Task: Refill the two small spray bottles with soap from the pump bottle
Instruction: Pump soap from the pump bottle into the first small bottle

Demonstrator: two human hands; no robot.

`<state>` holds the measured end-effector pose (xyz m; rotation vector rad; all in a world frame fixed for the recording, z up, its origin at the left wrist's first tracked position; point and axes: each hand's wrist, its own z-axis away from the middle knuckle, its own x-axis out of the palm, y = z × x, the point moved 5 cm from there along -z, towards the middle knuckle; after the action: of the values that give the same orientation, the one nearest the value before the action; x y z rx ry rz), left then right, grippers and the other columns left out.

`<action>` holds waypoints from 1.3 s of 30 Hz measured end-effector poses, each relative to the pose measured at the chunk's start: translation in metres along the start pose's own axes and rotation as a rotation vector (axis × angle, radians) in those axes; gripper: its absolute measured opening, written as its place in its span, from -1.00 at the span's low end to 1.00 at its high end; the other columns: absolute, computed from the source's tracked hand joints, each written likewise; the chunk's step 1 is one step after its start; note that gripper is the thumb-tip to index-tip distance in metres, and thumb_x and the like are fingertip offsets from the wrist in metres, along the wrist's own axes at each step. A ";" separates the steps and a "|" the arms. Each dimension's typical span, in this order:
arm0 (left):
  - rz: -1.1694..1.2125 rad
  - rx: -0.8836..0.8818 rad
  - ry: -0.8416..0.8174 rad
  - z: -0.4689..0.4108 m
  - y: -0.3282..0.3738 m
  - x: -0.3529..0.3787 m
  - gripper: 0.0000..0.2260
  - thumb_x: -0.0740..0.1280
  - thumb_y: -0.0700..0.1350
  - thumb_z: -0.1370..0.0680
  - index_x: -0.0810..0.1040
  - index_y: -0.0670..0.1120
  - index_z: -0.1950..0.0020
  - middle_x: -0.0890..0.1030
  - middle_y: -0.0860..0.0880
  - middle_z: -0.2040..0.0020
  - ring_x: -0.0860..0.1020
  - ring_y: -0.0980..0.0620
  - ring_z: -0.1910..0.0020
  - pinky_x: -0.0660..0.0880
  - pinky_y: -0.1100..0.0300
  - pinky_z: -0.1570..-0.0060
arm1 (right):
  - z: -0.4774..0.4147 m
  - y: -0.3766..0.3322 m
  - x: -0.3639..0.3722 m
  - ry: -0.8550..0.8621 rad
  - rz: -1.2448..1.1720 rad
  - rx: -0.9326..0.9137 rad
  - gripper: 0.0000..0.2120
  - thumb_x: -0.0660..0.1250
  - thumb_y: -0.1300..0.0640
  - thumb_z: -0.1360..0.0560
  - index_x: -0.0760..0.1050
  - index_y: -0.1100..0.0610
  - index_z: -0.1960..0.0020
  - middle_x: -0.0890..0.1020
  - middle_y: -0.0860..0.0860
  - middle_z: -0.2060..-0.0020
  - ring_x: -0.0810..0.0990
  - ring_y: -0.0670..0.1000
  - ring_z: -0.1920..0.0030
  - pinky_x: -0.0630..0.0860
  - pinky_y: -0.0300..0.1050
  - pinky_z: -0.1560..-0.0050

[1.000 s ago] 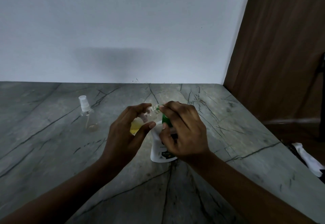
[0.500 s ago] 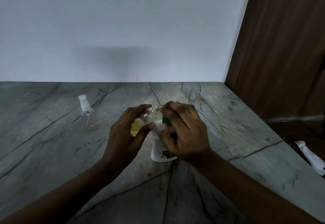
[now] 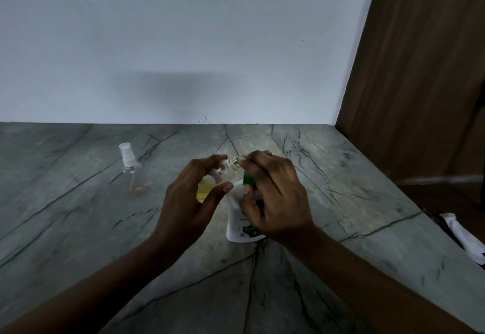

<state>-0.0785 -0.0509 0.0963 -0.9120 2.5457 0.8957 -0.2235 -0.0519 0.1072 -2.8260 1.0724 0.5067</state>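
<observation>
My left hand (image 3: 189, 202) has its fingers and thumb curled round the small spray bottle (image 3: 203, 190), so that one's up off the surface, right in the middle of the view. It's tipped over: long axis slanting, base down-left in my palm, open neck pointing up and to the right. A bit of yellow liquid sits pooled at the low end.

My right hand (image 3: 275, 197) is wrapped over the pump bottle (image 3: 237, 215), fingers bent around the green pump head (image 3: 246, 177), index finger lying along the top, with its tip right at the little bottle's neck. The pump bottle stands upright on the worktop (image 3: 78, 228), white body, some dark label low on the front that I can't read.

Off to my left, well apart from both hands, the second spray bottle (image 3: 130, 171) stands upright with its white sprayer on top. It looks mostly clear.

So the count: two spray bottles, one pump bottle.

The worktop is grey stone with dark veins running all over it. It butts against a plain white wall (image 3: 183, 45) at the back, and a brown wooden panel (image 3: 420, 71) closes off the right side. Past the right edge, lower down, there's a white scrap (image 3: 464, 236); can't tell what it is. Lighting's pretty dim.
</observation>
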 end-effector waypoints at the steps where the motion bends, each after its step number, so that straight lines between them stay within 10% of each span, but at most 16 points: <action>1: 0.002 0.004 -0.002 0.001 0.000 0.000 -0.66 0.29 0.07 -0.48 0.33 0.19 -0.24 0.44 0.30 0.01 0.46 0.41 0.02 0.39 0.54 0.11 | 0.002 0.000 0.001 0.005 -0.001 -0.004 -0.71 0.23 0.28 -0.44 0.56 0.40 -0.09 0.49 0.17 -0.10 0.46 0.09 -0.12 0.25 -0.25 -0.36; 39: 0.001 0.006 -0.007 0.006 -0.005 0.005 -0.64 0.26 0.08 -0.48 0.37 0.10 -0.26 0.40 0.33 -0.02 0.44 0.45 0.01 0.37 0.56 0.11 | 0.008 -0.001 0.003 0.032 0.025 -0.019 -0.73 0.27 0.26 -0.43 0.61 0.40 -0.02 0.65 0.26 0.06 0.52 0.10 -0.06 0.37 -0.17 -0.31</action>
<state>-0.0789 -0.0522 0.0874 -0.9046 2.5415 0.8902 -0.2229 -0.0520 0.0987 -2.8502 1.1152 0.4781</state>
